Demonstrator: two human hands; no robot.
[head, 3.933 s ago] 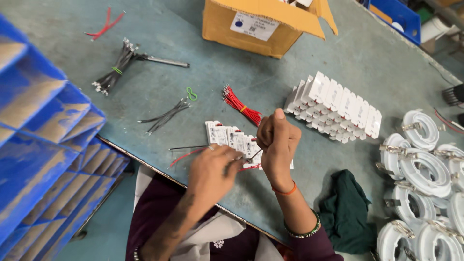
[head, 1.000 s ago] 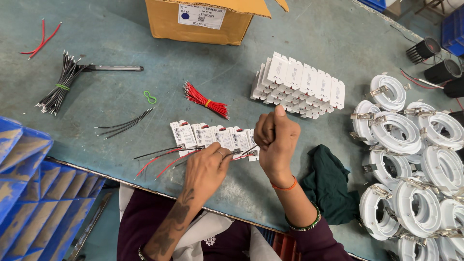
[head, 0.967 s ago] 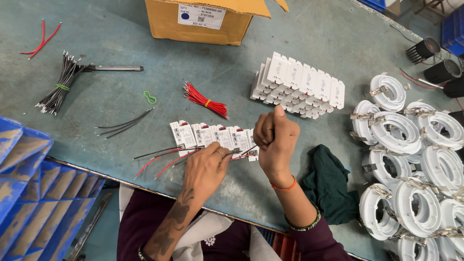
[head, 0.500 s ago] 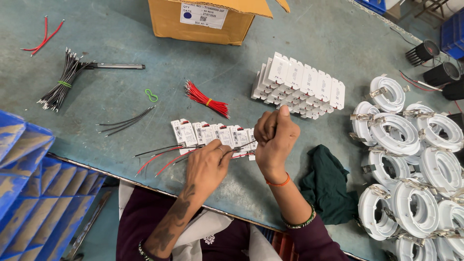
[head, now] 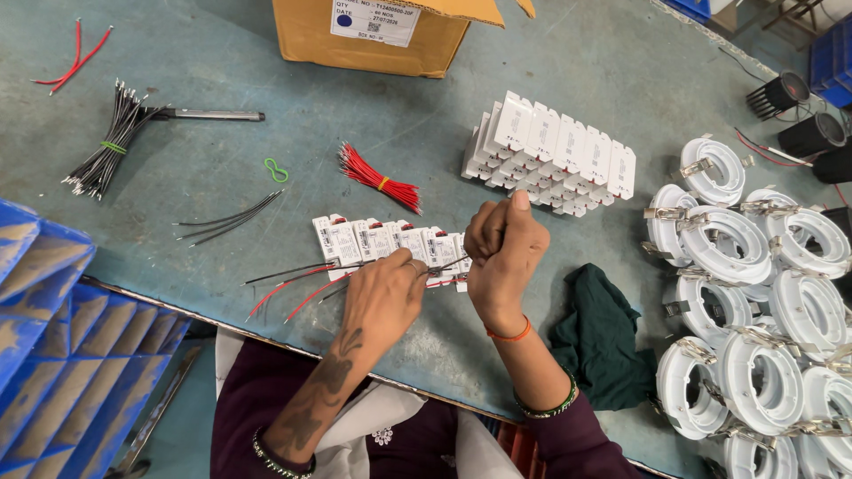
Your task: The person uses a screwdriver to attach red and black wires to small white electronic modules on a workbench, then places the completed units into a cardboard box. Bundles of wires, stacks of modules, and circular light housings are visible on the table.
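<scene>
A row of small white driver units [head: 373, 239] lies flat on the table near its front edge. My left hand [head: 383, 297] rests over the row's near side, fingers pinching thin black and red wires [head: 288, 282] that trail off to the left. My right hand [head: 502, 259] is closed in a fist at the row's right end, thumb up, gripping a tool whose body is hidden by the fingers. The wire ends meet the units between my two hands.
A stack of white driver units [head: 550, 151] stands behind my hands. Red wire bundle [head: 377, 176], loose black wires [head: 226, 219], black wire bundle [head: 106, 146], cardboard box [head: 382, 35], white ring housings [head: 754, 293] at right, dark green cloth [head: 603, 333], blue bins [head: 62, 346] at left.
Both hands stay at the row of units with only slight shifts. The view has drifted a little, nothing was picked up or put down.
</scene>
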